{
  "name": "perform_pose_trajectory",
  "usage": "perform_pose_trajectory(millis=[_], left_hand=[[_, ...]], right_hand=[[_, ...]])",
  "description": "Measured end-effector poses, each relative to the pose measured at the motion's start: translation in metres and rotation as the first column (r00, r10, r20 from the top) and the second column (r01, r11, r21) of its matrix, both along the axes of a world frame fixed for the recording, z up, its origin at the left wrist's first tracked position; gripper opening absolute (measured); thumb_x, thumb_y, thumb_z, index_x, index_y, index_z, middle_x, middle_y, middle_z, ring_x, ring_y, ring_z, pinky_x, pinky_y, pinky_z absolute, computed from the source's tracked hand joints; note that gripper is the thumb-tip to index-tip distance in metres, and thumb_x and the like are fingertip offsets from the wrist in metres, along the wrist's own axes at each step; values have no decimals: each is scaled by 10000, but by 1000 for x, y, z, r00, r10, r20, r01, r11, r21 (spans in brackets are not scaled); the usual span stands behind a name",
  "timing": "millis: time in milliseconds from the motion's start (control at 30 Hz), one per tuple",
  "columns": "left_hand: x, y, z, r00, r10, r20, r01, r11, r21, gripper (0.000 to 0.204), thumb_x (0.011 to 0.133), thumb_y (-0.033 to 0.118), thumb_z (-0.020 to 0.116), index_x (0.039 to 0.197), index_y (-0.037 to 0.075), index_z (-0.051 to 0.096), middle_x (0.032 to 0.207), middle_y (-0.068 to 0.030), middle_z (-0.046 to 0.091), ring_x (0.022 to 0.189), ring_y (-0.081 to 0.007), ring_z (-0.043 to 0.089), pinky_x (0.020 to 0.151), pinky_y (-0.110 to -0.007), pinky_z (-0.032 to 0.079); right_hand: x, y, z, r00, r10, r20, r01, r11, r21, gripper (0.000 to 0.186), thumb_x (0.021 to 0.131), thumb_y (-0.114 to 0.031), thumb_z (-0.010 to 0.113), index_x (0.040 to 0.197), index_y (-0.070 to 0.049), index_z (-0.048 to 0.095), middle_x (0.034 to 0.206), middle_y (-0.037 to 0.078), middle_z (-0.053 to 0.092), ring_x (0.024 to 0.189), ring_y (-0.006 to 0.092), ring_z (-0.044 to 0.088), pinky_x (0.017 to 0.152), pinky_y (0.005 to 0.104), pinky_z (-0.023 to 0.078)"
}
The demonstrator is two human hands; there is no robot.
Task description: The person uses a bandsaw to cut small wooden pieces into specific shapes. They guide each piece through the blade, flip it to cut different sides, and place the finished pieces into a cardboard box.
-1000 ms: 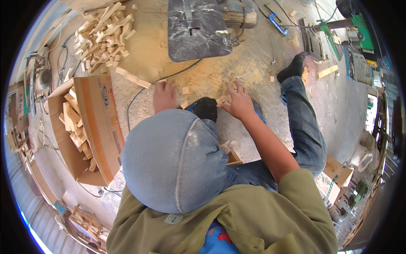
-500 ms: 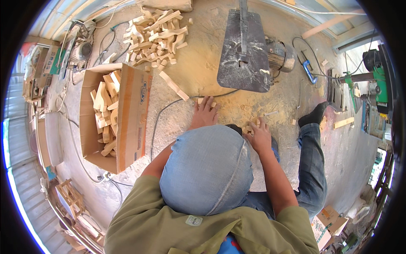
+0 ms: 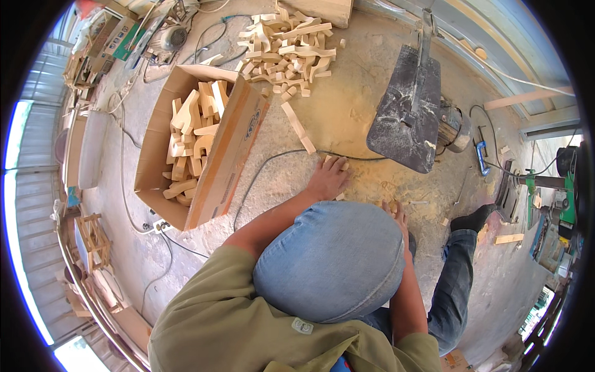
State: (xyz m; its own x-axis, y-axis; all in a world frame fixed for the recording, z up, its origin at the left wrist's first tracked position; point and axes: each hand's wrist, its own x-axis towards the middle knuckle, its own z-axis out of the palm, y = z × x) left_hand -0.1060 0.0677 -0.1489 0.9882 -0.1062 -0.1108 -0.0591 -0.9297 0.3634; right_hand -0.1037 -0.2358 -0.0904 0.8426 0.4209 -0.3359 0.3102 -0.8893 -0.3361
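Note:
Across the dusty floor, my left hand (image 3: 330, 178) lies with its fingers bent over a small pale wooden block (image 3: 338, 160). Another bit of wood shows below that palm. My right hand (image 3: 398, 215) is low beside my raised denim knee (image 3: 331, 260), which hides much of it. Its fingers are closed round a small wooden piece (image 3: 392, 207), only partly visible. A longer wooden strip (image 3: 298, 128) lies beyond my left hand.
A cardboard box (image 3: 232, 167) of curved wooden parts stands at left. Behind it is a heap of similar parts (image 3: 291, 53). A dark metal plate machine (image 3: 406, 108) with a motor (image 3: 454, 127) stands ahead; a black cable (image 3: 263, 164) crosses the floor. A blue clamp (image 3: 482, 158) lies at right.
The view has turned, so the scene sits tilted and shifted right. My left fingers have bent more over the block. My right hand is now more hidden behind the knee.

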Motion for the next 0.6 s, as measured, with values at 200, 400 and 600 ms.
perform_pose_trajectory(millis=[200, 400, 600], left_hand=[[-19, 0, 1, 985, -112, 129, 104, 992, 69, 709, 1012, 590, 613, 1586, 177, 552, 1723, -175, 362, 1602, -385, 295, 1292, -679, 192], [-13, 3, 5, 994, -109, 21, 105, 986, 132, 586, 1052, 455, 600, 1568, 182, 553, 1675, -164, 419, 1589, -370, 329, 1280, -642, 256], [4, 6, 2, 998, -61, -1, 61, 995, 80, 538, 1045, 338, 595, 1559, 186, 562, 1561, -186, 507, 1487, -369, 439, 1169, -595, 378]], right_hand=[[0, -12, -6, 997, -21, -71, 23, 1000, 18, 857, 836, -220, 838, 1621, -262, 497, 1680, 247, 365, 1464, 524, 444, 1140, 539, 504], [1, -12, -39, 1000, 11, 28, -9, 999, -47, 803, 872, -199, 795, 1619, -283, 513, 1663, 232, 396, 1456, 503, 466, 1103, 515, 539], [-8, -11, -26, 997, 28, 70, -31, 999, 40, 735, 882, -209, 786, 1579, -268, 561, 1633, 241, 427, 1410, 500, 508, 1061, 517, 567]])
